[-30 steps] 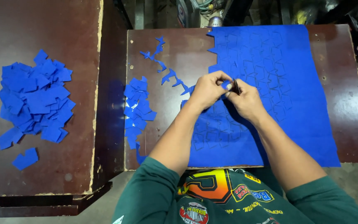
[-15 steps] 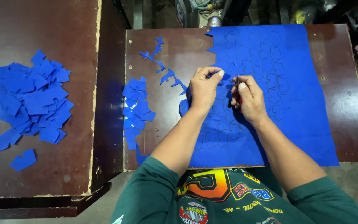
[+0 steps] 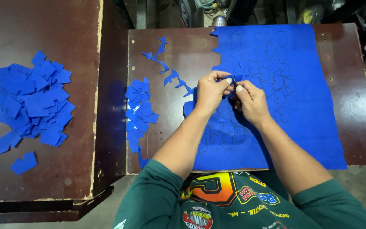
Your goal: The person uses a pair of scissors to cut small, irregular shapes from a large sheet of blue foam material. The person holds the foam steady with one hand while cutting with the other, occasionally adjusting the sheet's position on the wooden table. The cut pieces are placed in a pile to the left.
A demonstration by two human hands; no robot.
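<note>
**Both hands pinch a small blue piece over the die-cut sheet**

We see our left hand (image 3: 210, 91) and our right hand (image 3: 250, 99) meeting above the large blue die-cut sheet of thin material (image 3: 284, 85), which covers most of the dark brown wooden table (image 3: 352, 106) in front of us. The fingertips of both hands close on a small blue cut-out piece (image 3: 233, 79) held between them, just above the sheet's surface near its upper left part. The left thumb and forefinger are curled tightly together on the piece's left end; the right thumb and forefinger press on its right side, with the remaining fingers folded under. Whether the piece is fully free of the sheet or joined to it at one edge, we cannot tell, as the fingers cover that spot.

The sheet's left edge is ragged where shapes are gone, and outlines of uncut shapes show across its surface. Just left of it a thin jagged strip of blue scrap (image 3: 166, 68) trails across the bare table, and below that lies a small heap of blue cut pieces (image 3: 138, 110), near our left forearm. Well apart, on a second dark brown table to the left (image 3: 77, 25), sits a larger pile of blue cut pieces (image 3: 32, 104), with one loose piece (image 3: 23, 163) beside it.
</note>
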